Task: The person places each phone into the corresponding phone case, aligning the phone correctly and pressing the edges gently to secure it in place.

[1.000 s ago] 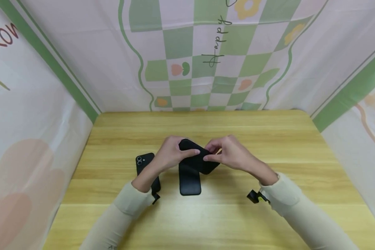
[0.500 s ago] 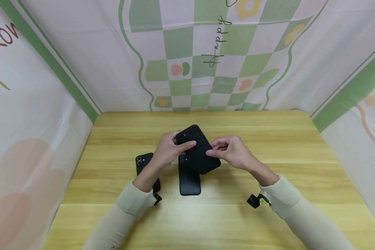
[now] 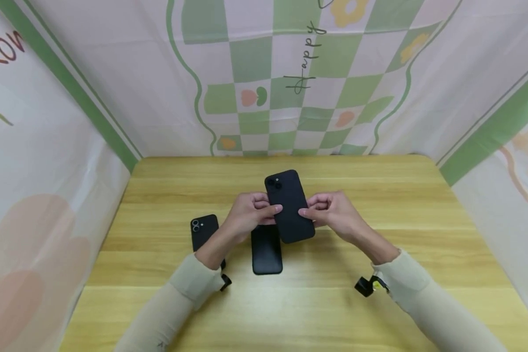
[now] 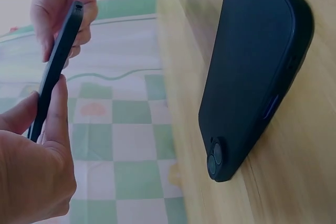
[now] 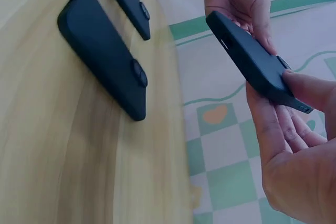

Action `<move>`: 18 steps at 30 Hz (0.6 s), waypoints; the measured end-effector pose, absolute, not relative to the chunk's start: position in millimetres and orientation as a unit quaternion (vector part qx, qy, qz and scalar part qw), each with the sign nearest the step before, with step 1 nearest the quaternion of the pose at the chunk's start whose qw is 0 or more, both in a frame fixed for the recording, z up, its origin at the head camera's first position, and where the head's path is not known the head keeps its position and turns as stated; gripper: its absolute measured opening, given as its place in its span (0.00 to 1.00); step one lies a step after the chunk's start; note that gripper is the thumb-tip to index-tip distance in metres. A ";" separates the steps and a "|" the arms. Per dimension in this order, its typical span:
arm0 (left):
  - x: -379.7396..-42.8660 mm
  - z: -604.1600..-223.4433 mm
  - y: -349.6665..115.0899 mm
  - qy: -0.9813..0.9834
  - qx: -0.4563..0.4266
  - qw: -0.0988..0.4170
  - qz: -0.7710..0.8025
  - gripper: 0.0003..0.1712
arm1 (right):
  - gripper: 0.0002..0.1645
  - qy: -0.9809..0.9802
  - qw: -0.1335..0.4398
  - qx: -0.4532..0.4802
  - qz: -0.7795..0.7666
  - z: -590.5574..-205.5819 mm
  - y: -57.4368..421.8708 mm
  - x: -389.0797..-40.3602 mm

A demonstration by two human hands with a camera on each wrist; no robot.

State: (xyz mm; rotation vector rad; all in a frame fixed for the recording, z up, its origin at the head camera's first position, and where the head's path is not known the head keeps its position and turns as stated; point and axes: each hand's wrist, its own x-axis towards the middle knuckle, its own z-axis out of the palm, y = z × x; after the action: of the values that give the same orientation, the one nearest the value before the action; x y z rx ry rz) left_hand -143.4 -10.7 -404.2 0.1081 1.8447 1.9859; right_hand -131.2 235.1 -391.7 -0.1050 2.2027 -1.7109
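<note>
In the head view, a black phone [image 3: 292, 210], back side up with its camera lenses at the top left, is held above the table between both hands. My left hand [image 3: 248, 212] pinches its left edge, thumb on the back. On the opposite edge, my right hand [image 3: 334, 215] pinches it the same way. Below the held phone lies a second black phone [image 3: 266, 254], its top end hidden. The left wrist view shows the held phone [image 4: 58, 66] edge-on between the fingers. Whether it wears a case, I cannot tell for sure.
A third black phone [image 3: 204, 231] lies at the left, partly covered by my left forearm. All of this is on a wooden table [image 3: 290, 313]. A patterned cloth [image 3: 286, 122] hangs behind the table's far edge, and more cloth lines both sides.
The held phone has turned from a slant to nearly upright, and its camera end has come into plain sight. Both hands have shifted their grip along its edges.
</note>
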 end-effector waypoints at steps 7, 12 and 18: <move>-147.9 -413.1 -1.4 0.674 0.046 0.241 0.697 0.07 | 0.18 0.765 0.207 -0.030 -0.609 -401.1 247.7 -129.6; -149.6 -423.7 9.2 0.669 0.034 0.270 0.692 0.09 | 0.20 0.758 0.211 -0.017 -0.616 -409.3 257.6 -127.0; -147.9 -435.8 25.4 0.658 0.008 0.282 0.698 0.09 | 0.17 0.753 0.215 0.008 -0.622 -420.9 269.0 -123.3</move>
State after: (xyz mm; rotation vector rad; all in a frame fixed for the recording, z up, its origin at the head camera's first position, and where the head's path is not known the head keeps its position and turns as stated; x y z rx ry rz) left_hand -147.9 25.4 -435.8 0.0205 1.7626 1.8691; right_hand -123.3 269.0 -420.9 0.0215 2.0879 -1.7237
